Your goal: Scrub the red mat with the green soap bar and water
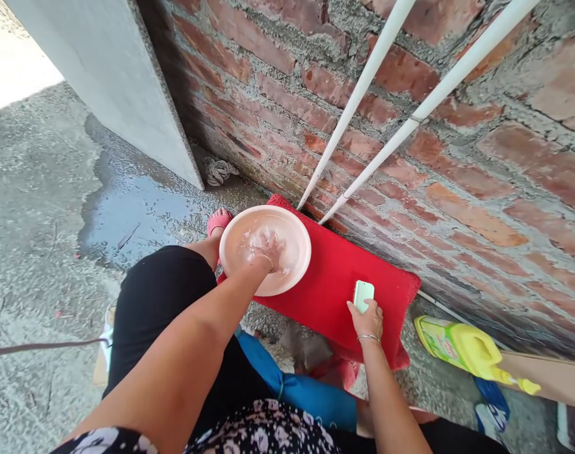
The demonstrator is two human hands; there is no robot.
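We record a rough brick wall (519,157), mortar thick in its joints, with two white pipes (352,104) running slantwise across our view; the right-hand one bears a coupling. We log a grey slab (112,82), its lower corner near a bundle of pale rope (219,170). The concrete floor (27,208) carries a dark wet patch (136,208); a brown cable (41,347) crosses our left edge. At right we note a yellow bottle (458,347), green-labelled, near a blue-and-white object (493,413), unidentified.
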